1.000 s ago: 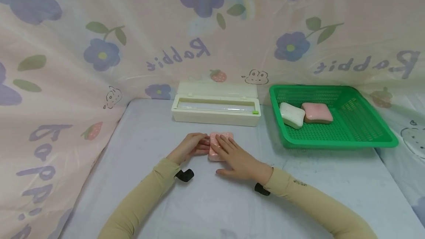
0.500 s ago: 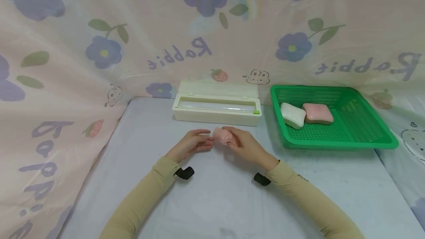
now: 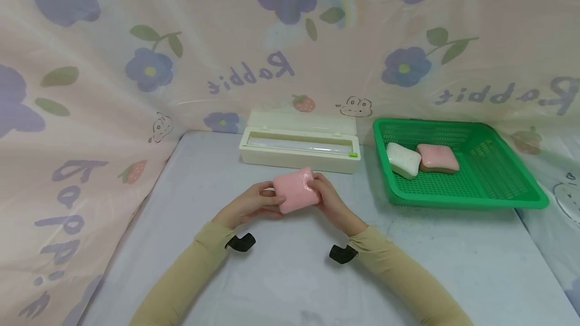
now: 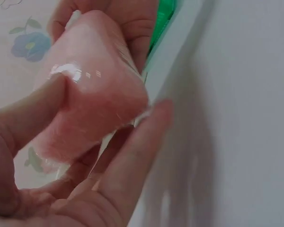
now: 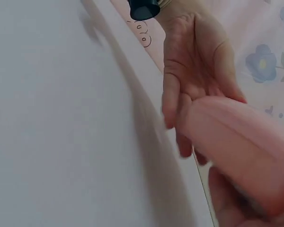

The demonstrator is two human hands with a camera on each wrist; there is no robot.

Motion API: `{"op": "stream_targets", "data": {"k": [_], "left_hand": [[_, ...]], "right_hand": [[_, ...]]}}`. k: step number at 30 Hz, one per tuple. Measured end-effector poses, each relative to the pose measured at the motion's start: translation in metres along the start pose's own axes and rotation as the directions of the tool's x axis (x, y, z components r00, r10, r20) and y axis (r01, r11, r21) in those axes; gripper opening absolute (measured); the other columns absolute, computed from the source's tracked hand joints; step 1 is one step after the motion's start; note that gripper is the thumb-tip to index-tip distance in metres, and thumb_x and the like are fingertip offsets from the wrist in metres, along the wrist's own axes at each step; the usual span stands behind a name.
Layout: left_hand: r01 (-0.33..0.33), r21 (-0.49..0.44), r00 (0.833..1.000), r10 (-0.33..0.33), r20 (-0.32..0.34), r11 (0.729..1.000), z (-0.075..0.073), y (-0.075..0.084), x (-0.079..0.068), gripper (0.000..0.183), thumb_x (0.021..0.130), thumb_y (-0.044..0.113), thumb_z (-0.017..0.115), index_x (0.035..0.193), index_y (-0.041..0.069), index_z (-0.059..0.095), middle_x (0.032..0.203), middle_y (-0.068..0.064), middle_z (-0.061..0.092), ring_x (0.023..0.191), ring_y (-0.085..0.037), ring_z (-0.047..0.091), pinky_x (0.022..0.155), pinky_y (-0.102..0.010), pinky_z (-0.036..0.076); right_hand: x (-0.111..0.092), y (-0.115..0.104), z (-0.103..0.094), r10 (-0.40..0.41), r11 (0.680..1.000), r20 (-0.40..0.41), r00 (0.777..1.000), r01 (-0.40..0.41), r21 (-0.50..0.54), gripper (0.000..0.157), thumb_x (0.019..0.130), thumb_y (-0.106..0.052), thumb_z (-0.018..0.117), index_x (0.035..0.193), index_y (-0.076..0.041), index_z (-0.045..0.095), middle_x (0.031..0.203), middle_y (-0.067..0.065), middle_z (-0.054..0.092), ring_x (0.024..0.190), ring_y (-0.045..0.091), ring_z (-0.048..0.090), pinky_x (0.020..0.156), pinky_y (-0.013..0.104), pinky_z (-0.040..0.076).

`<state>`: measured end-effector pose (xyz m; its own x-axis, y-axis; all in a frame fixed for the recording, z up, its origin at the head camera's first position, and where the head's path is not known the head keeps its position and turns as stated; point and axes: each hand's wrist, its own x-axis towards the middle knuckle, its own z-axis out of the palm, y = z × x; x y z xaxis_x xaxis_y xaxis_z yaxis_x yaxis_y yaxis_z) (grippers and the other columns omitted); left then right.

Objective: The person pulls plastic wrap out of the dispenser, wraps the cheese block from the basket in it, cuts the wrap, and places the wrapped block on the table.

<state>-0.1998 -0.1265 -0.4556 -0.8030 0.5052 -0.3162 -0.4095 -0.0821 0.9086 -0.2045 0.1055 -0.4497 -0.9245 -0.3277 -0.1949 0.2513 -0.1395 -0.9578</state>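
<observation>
A pink bar of soap (image 3: 294, 191) is held tilted above the table between both hands, its broad face toward the head camera. Clear film wraps it, shining and creased in the left wrist view, where the soap (image 4: 92, 94) fills the upper left. My left hand (image 3: 251, 204) grips its left end, thumb on the face and fingers beneath. At the opposite end, my right hand (image 3: 334, 204) pinches it with the thumb on top; the fingers behind are partly hidden. In the right wrist view the soap's side (image 5: 241, 146) faces the camera.
Behind the hands stands a white cling film dispenser (image 3: 299, 159), lid raised and a film roll inside. A green basket (image 3: 466, 201) at the right holds a white soap bar (image 3: 403, 160) and another pink soap bar (image 3: 438, 158). A printed curtain (image 3: 335, 54) backs the white table (image 3: 290, 286).
The pink soap has gone from lying flat under the right hand to being lifted and turned over. The left hand, earlier beside it, now grips it too.
</observation>
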Motion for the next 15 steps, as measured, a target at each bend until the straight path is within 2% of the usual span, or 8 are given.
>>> {"op": "stream_targets", "data": {"k": [4, 6, 8, 11, 15], "left_hand": [[0.005, 0.036, 0.997, -0.002, -0.083, 0.999, -0.018, 0.002, -0.012, 0.059, 0.089, 0.003, 0.067, 0.139, -0.004, 0.036, 0.119, -0.021, 0.057, 0.097, -0.026, 0.063, 0.09, -0.044, 0.052], [0.017, 0.069, 0.992, -0.008, -0.127, 0.997, -0.03, 0.004, -0.02, 0.063, 0.09, 0.005, 0.067, 0.142, -0.006, 0.032, 0.123, -0.022, 0.054, 0.097, -0.024, 0.062, 0.088, -0.04, 0.053], [0.023, 0.096, 0.985, -0.007, -0.17, 0.995, -0.043, 0.006, -0.029, 0.065, 0.091, 0.006, 0.065, 0.143, -0.008, 0.029, 0.126, -0.023, 0.052, 0.097, -0.022, 0.063, 0.087, -0.037, 0.054], [0.015, 0.096, 0.967, 0.01, -0.254, 0.995, -0.065, 0.006, -0.043, 0.063, 0.092, 0.006, 0.064, 0.142, -0.01, 0.029, 0.123, -0.022, 0.055, 0.094, -0.02, 0.064, 0.085, -0.035, 0.055], [-0.014, 0.118, 0.926, 0.057, -0.372, 0.993, -0.09, 0.005, -0.059, 0.058, 0.092, 0.008, 0.065, 0.138, -0.01, 0.034, 0.111, -0.014, 0.06, 0.09, -0.015, 0.064, 0.083, -0.032, 0.055]], "right_hand": [[0.003, 0.003, 0.01, 0.007, 0.994, 0.002, 1.0, -0.007, -0.106, 0.039, 0.097, -0.022, 0.05, 0.129, -0.002, 0.051, 0.11, 0.006, 0.058, 0.091, 0.015, 0.056, 0.077, 0.028, 0.051], [0.005, 0.004, 0.017, -0.001, 0.994, 0.009, 1.0, 0.002, -0.11, 0.042, 0.096, -0.02, 0.051, 0.132, 0.002, 0.049, 0.114, 0.009, 0.058, 0.095, 0.017, 0.057, 0.081, 0.031, 0.052], [0.009, 0.007, 0.025, -0.016, 0.997, 0.038, 0.999, 0.019, -0.074, 0.041, 0.096, -0.017, 0.05, 0.13, 0.006, 0.048, 0.114, 0.013, 0.059, 0.097, 0.021, 0.059, 0.086, 0.035, 0.052], [0.018, 0.017, 0.039, -0.041, 0.999, 0.111, 0.993, 0.038, 0.028, 0.038, 0.096, -0.011, 0.047, 0.128, 0.011, 0.046, 0.118, 0.016, 0.058, 0.102, 0.025, 0.06, 0.094, 0.042, 0.049], [0.033, 0.033, 0.059, -0.066, 0.992, 0.209, 0.976, 0.042, 0.118, 0.037, 0.096, -0.003, 0.047, 0.128, 0.015, 0.046, 0.13, 0.02, 0.052, 0.11, 0.029, 0.058, 0.101, 0.047, 0.043]]}}
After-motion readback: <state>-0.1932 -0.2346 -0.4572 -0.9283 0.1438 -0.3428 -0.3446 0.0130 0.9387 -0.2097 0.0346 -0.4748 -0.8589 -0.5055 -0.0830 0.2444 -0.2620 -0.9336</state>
